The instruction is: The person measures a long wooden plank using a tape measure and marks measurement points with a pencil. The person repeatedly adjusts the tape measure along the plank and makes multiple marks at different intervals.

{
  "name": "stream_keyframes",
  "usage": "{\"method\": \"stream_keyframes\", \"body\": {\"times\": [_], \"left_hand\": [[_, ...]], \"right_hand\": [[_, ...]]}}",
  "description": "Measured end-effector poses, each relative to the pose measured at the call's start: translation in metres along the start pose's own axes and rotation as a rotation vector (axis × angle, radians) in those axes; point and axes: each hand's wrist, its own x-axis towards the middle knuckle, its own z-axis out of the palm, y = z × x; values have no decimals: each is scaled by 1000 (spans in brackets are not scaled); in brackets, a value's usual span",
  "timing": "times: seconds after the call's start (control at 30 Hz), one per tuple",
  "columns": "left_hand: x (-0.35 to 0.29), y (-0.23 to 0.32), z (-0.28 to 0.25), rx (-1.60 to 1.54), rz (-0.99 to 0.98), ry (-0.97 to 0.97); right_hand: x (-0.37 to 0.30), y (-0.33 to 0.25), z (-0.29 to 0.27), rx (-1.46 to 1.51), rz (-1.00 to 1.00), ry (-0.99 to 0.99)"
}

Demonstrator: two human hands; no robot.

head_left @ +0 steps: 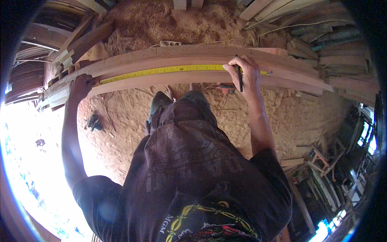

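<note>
A yellow tape measure (161,71) lies stretched along a long reddish-brown board (161,80). At its left end my left hand (82,85) is closed around it, and whatever lies inside that fist is hidden. Toward the right, my right hand (246,71) grips a thin black pen (240,80), which points back toward me. The fingers of that hand rest at the tape's edge, and the blade runs on beneath them to its end, on the board just right of the hand.
Behind the board runs another long timber (181,51). A white power strip (170,43) lies on the sawdust beyond. A red tool (226,88) is on the floor near the board, and a dark tool (93,122) lies at left. Stacked planks (342,60) fill the right side.
</note>
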Motion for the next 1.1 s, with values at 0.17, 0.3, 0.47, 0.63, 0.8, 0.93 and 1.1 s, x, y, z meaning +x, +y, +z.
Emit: {"method": "stream_keyframes", "body": {"times": [0.17,0.3,0.47,0.63,0.8,0.93,1.1], "left_hand": [[7,12,-13,-71,-74,-48],[7,11,-9,34,-32,-6],[9,5,1,-45,-57,4],[9,12,-2,-14,-77,-20],[6,25,-12,-26,-89,-58],[5,28,-11,16,-78,2],[9,19,-5,-68,-37,16]], "right_hand": [[6,-1,1,-24,-4,14],[5,-3,-1,-15,37,-18],[8,-9,-7,117,7,-54],[8,-12,-2,-19,48,-40],[7,-6,0,-31,55,-44],[8,-7,-1,-53,-5,-26],[8,-15,-5,-25,88,-83]]}}
